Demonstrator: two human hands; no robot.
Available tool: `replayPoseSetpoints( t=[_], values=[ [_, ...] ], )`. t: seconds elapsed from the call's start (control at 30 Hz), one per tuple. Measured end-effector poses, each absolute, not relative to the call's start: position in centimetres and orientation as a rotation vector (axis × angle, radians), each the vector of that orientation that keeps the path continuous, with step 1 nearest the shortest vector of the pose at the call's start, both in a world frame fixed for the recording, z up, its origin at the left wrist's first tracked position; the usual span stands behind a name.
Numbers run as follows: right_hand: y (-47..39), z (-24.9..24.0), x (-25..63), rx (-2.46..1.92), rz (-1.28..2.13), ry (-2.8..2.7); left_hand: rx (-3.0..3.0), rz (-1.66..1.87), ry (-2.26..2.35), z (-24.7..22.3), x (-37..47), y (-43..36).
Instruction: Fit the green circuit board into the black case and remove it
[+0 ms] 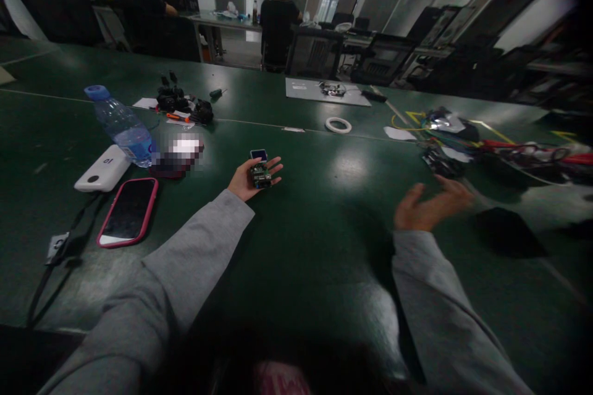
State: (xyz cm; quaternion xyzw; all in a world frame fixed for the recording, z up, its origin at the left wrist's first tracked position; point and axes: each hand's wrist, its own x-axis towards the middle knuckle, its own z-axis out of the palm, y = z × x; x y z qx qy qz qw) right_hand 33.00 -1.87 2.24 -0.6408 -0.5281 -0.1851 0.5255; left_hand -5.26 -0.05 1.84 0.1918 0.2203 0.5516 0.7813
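A small circuit board [262,178] with stacked parts rests in my left hand [241,181]; the palm faces up and the thumb presses on its edge. A little square screen [258,155] shows at the board's far side; whether the two are joined I cannot tell. Off to the right, my right hand [430,205] is raised over the green table [315,247], slightly blurred, fingers apart and nothing in them. Just beyond its fingertips lies a dark electronic part [442,163], too blurred to name.
Wires [528,151] are heaped at the right. A tape roll [338,125] and a white board [306,91] lie farther back. At left are a water bottle [123,126], a power bank [102,170], a phone [128,212] and black parts [178,102]. Two people sit beyond the table.
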Motion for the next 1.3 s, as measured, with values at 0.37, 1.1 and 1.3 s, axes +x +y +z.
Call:
replayPoseSetpoints(
  t=[0.37,1.1,1.3],
  values=[
    [-4.0,0.6,5.8,-0.792,-0.124,-2.493,0.387,1.148,0.39,1.9,-6.2,0.3],
    [4.5,-0.7,11.2,-1.244,1.165,-1.15,0.561,0.995,0.298,2.3,-5.2,-0.4],
    [6.1,1.6,18.5,-1.08,1.633,-0.765,0.61,0.96,0.3,2.3,-5.6,-0.4]
  ],
)
